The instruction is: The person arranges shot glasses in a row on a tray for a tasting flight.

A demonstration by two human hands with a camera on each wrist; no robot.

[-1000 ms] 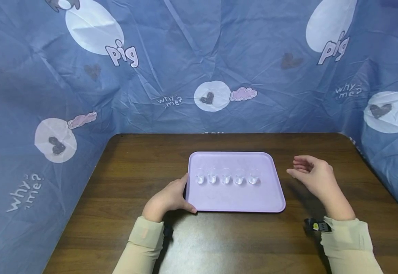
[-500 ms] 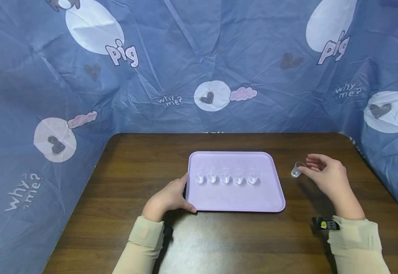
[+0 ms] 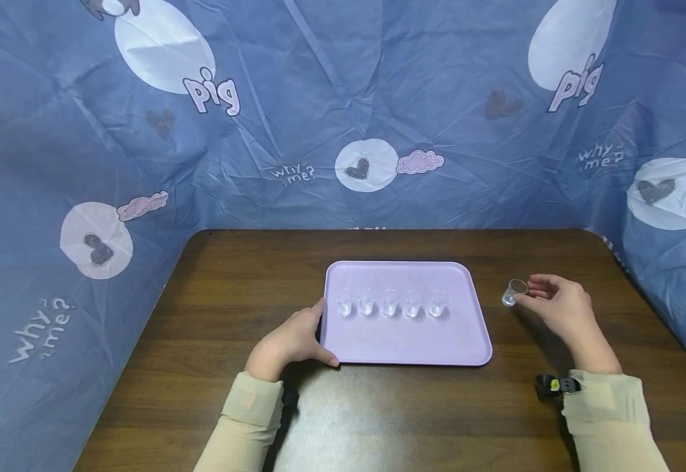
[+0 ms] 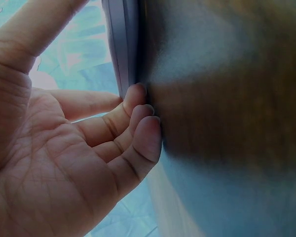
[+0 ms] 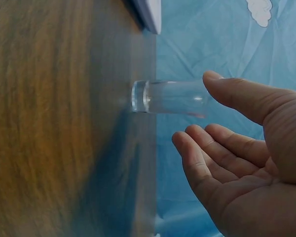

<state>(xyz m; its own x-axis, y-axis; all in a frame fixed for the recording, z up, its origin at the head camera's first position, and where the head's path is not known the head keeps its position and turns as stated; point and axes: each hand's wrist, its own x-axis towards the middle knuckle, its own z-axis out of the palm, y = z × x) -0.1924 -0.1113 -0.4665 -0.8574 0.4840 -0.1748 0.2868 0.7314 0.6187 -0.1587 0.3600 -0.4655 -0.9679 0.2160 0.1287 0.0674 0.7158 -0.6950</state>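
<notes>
In the head view, a lilac tray (image 3: 404, 344) lies on the table, bearing a row of several small clear shot glasses (image 3: 390, 305). My left hand (image 3: 292, 341) holds the tray's left side, thumb at the near left corner; in the left wrist view its bent fingertips (image 4: 147, 138) meet the tray's edge (image 4: 121, 49). Right of the tray, my right hand (image 3: 561, 311) pinches another shot glass (image 3: 514, 293) near its rim. In the right wrist view, this glass (image 5: 172, 98) has its base at the table, the thumb (image 5: 237, 94) touches its rim, and the index finger is hidden.
The brown wooden table (image 3: 236, 288) has rounded far corners. A blue printed cloth (image 3: 295, 78) hangs behind it and along both sides. A strap with a small black device (image 3: 557, 385) sits at the right wrist.
My right hand has moved right, then slightly back toward me. The single shot glass, not visible one second ago, now shows at its fingertips. The left hand and tray stay put.
</notes>
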